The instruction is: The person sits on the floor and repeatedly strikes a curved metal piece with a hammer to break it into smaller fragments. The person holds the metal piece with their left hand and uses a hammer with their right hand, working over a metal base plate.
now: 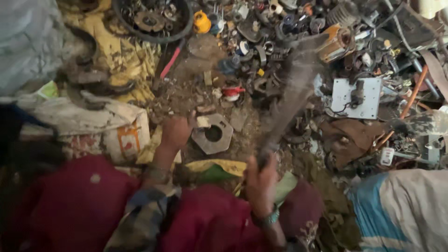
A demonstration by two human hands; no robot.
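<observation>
Gripping the handle of a long, dark, motion-blurred tool, the right hand is clenched near the middle of the scene. The left hand rests on the dirt just left of a grey hexagonal metal block with a round hole, fingers touching a small pale piece; its grasp cannot be told. Far beyond lies a heap of dark metal scrap, with a pale square plate at right.
</observation>
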